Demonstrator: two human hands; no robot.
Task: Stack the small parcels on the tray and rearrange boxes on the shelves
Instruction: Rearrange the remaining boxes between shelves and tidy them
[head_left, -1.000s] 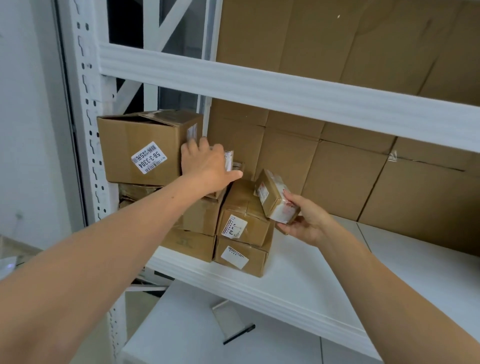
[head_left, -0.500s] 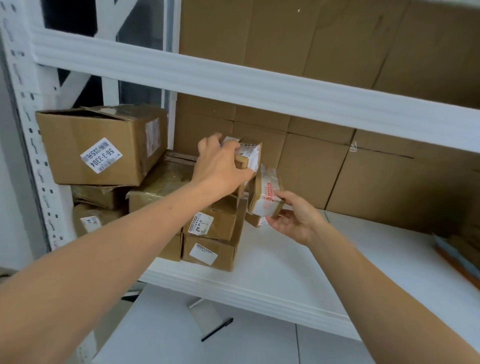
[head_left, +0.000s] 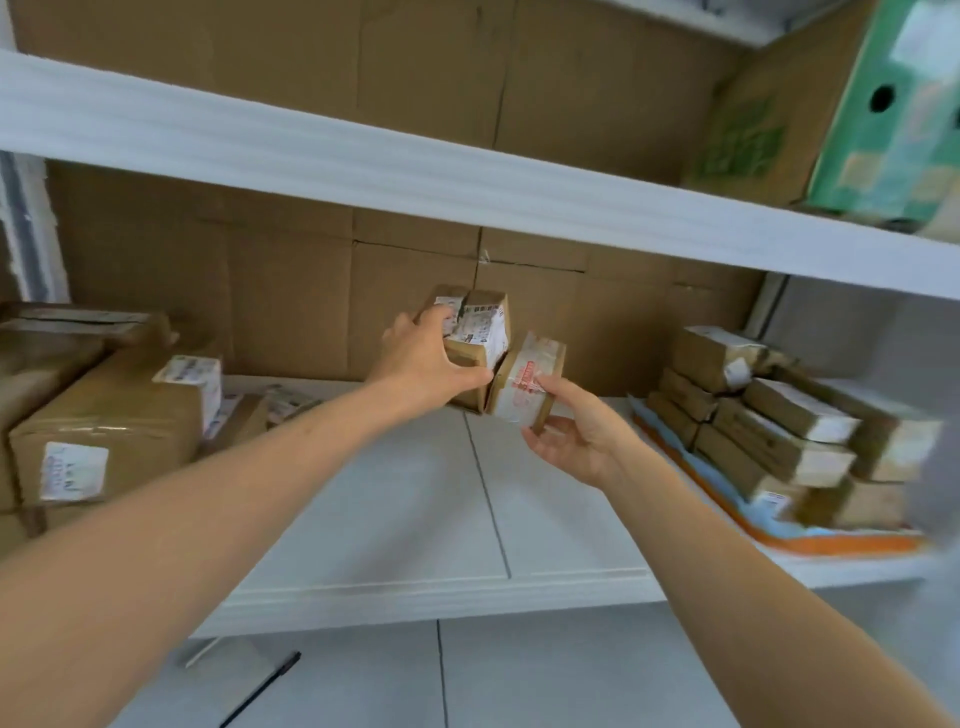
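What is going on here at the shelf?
A person holds one small parcel in each hand above the white shelf. The left hand grips a white-labelled parcel; the right hand holds a red-printed parcel beside it. More small parcels lie stacked on the orange tray at the right, larger boxes at the left.

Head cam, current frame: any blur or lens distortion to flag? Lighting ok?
Head view, right edge: tray parcels and green box smeared by motion blur. Head view, centre: sharper, left hand gripping the labelled parcel, right hand holding the red-printed parcel. Head view overall: shelf beam runs tilted, little visible bowing; light soft and even, no glare.
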